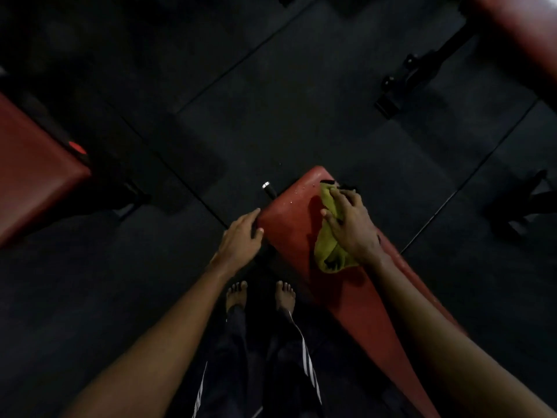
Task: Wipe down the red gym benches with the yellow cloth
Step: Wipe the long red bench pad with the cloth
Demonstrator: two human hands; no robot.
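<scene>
The right hand [351, 224] is pressing flat on a crumpled yellow cloth [330, 254], its fingers spread and fairly straight over the fabric rather than curling round it. The cloth is lying on a long red padded gym-bench worktop [289, 233], near the worktop's far end and towards its right edge, with a bunched part showing below the wrist. The left hand [241, 236] is resting against the worktop's left edge close to the far corner, fingers extended along the side and holding nothing. Small water droplets [297, 194] are glistening on the red padding by the far end. A short black bar with a silver tip [267, 188] is sticking out just beyond the left edge. The person is standing barefoot, bare feet [236, 294] planted on the black rubber-mat floor [271, 116] beside the worktop. Two more red padded benches are standing well apart, one at the left [33, 176] and one at the upper right [524, 34].
</scene>
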